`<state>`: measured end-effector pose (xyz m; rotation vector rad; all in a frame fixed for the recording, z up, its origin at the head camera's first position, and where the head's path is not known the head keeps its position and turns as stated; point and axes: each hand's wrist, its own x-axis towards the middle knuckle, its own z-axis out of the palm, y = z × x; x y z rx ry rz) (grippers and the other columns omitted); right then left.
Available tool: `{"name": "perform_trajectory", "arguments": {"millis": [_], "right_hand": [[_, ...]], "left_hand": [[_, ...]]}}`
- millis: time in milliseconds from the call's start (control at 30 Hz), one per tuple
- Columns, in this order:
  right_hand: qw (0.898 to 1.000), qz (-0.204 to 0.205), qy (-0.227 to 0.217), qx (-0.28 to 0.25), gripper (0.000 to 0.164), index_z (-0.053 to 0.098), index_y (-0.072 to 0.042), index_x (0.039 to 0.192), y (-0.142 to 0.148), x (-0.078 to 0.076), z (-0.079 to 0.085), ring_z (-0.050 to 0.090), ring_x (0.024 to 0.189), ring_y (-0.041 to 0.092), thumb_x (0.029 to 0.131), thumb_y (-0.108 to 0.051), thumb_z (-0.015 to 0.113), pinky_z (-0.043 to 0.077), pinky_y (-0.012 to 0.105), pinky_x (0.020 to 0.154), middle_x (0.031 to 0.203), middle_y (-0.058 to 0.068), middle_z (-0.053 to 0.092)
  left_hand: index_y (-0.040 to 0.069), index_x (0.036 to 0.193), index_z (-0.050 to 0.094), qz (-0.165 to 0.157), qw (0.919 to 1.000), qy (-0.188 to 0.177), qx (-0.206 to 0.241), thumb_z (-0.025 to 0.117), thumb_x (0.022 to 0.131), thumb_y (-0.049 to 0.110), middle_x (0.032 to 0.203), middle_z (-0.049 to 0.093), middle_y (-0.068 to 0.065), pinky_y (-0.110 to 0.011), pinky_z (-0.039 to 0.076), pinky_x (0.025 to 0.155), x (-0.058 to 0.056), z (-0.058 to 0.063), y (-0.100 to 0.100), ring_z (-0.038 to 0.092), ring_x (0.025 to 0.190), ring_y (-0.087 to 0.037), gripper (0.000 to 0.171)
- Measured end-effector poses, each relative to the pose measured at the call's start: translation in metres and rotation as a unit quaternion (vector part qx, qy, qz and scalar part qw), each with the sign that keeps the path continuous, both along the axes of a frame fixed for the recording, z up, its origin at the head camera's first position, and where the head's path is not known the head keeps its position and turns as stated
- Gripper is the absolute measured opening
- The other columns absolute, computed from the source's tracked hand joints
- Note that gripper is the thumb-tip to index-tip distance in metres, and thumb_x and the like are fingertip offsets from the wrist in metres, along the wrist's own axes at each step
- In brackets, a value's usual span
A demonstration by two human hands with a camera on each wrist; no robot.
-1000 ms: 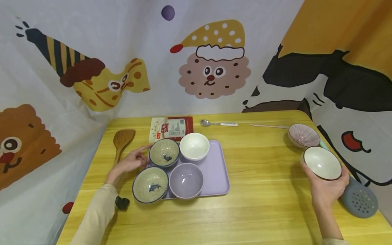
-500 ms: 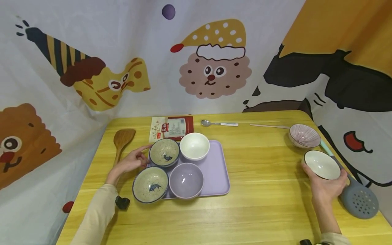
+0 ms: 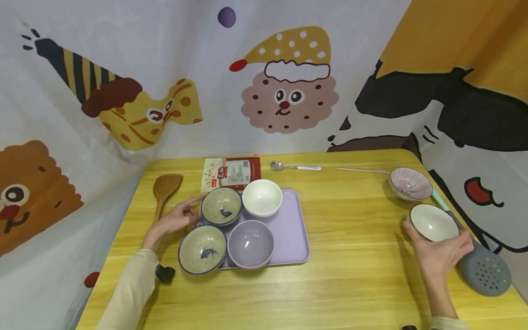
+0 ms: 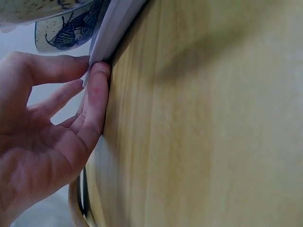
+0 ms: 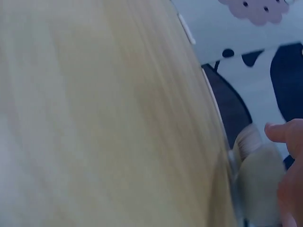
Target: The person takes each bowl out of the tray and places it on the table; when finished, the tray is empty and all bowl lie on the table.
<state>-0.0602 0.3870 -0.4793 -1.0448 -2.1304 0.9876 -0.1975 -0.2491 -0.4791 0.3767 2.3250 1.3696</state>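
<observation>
In the head view my left hand is at the left edge of the lilac tray. The left wrist view shows its fingertips pinching the tray's rim. Two speckled bowls with blue fish, a back one and a front one, stand at that side. Beside them are a white bowl and a purple bowl. At the right, my right hand is spread around a white bowl with a dark rim, thumb and fingers standing off its sides. In the right wrist view the thumb is lifted off that bowl.
A pink striped bowl stands behind the dark-rimmed one. A grey slotted turner lies at the right edge. Along the back are a spoon, a thin pink stick and a food packet. A wooden spatula lies left.
The dark-rimmed bowl has come down slightly in the head view, just in front of the pink one. My right hand's thumb and fingers have spread away from it. The left hand stays at the tray.
</observation>
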Motion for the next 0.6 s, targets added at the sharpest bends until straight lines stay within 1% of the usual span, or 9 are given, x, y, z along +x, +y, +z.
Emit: {"name": "perform_trajectory", "arguments": {"millis": [133, 200, 267, 333, 433, 500, 600], "right_hand": [[0.998, 0.015, 0.022, 0.054, 0.124, 0.002, -0.013, 0.164, -0.011, 0.001, 0.011, 0.009, 0.154, 0.029, 0.076, -0.042, 0.085, 0.010, 0.044, 0.129, 0.165, 0.014, 0.005], [0.997, 0.028, 0.033, 0.071, 0.121, 0.003, -0.014, 0.164, -0.016, 0.000, 0.018, 0.008, 0.155, 0.026, 0.078, -0.041, 0.084, 0.009, 0.042, 0.129, 0.166, 0.011, 0.005], [0.994, 0.042, 0.053, 0.086, 0.119, 0.005, -0.015, 0.164, -0.020, -0.003, 0.027, 0.009, 0.155, 0.025, 0.078, -0.040, 0.084, 0.009, 0.042, 0.129, 0.166, 0.011, 0.007], [0.993, 0.057, 0.069, 0.083, 0.116, 0.007, -0.016, 0.164, -0.025, -0.007, 0.036, 0.009, 0.155, 0.023, 0.079, -0.039, 0.083, 0.008, 0.042, 0.129, 0.167, 0.009, 0.008], [0.988, 0.081, 0.102, 0.080, 0.112, 0.013, -0.018, 0.163, -0.034, -0.016, 0.048, 0.013, 0.155, 0.021, 0.079, -0.037, 0.084, 0.010, 0.044, 0.128, 0.166, 0.008, 0.013], [0.986, 0.100, 0.114, 0.074, 0.109, 0.015, -0.019, 0.163, -0.042, -0.021, 0.054, 0.015, 0.154, 0.021, 0.079, -0.035, 0.084, 0.011, 0.046, 0.128, 0.166, 0.007, 0.015], [0.979, 0.137, 0.129, 0.079, 0.108, 0.018, -0.021, 0.162, -0.056, -0.029, 0.060, 0.018, 0.154, 0.021, 0.078, -0.030, 0.086, 0.014, 0.046, 0.128, 0.165, 0.007, 0.019]], "left_hand": [[0.001, 0.158, 0.029, -0.003, 1.0000, 0.003, 0.002, 0.049, 0.081, -0.011, 0.094, 0.062, -0.022, -0.033, 0.058, 0.071, 0.000, 0.000, 0.000, 0.063, 0.080, -0.024, 0.080], [0.001, 0.158, 0.030, -0.003, 1.0000, 0.005, -0.001, 0.049, 0.081, -0.011, 0.094, 0.062, -0.022, -0.033, 0.058, 0.071, 0.000, 0.000, 0.000, 0.063, 0.081, -0.024, 0.080], [0.001, 0.158, 0.030, -0.003, 1.0000, 0.007, -0.004, 0.049, 0.081, -0.011, 0.095, 0.062, -0.022, -0.033, 0.058, 0.071, 0.000, 0.000, 0.001, 0.063, 0.081, -0.024, 0.080], [0.002, 0.158, 0.030, -0.004, 1.0000, 0.007, -0.005, 0.049, 0.081, -0.010, 0.095, 0.062, -0.023, -0.033, 0.058, 0.071, 0.000, 0.001, 0.001, 0.063, 0.080, -0.024, 0.080], [0.002, 0.158, 0.030, -0.004, 1.0000, 0.005, -0.003, 0.048, 0.082, -0.010, 0.095, 0.062, -0.023, -0.034, 0.058, 0.071, 0.001, 0.001, 0.001, 0.064, 0.080, -0.024, 0.079], [0.001, 0.158, 0.029, -0.005, 1.0000, 0.005, -0.002, 0.048, 0.083, -0.010, 0.096, 0.062, -0.023, -0.034, 0.058, 0.071, 0.001, 0.001, 0.001, 0.064, 0.080, -0.024, 0.078], [0.002, 0.158, 0.029, -0.004, 1.0000, 0.006, -0.002, 0.048, 0.083, -0.011, 0.096, 0.062, -0.023, -0.033, 0.058, 0.071, 0.001, 0.001, 0.000, 0.063, 0.081, -0.025, 0.079]]}}
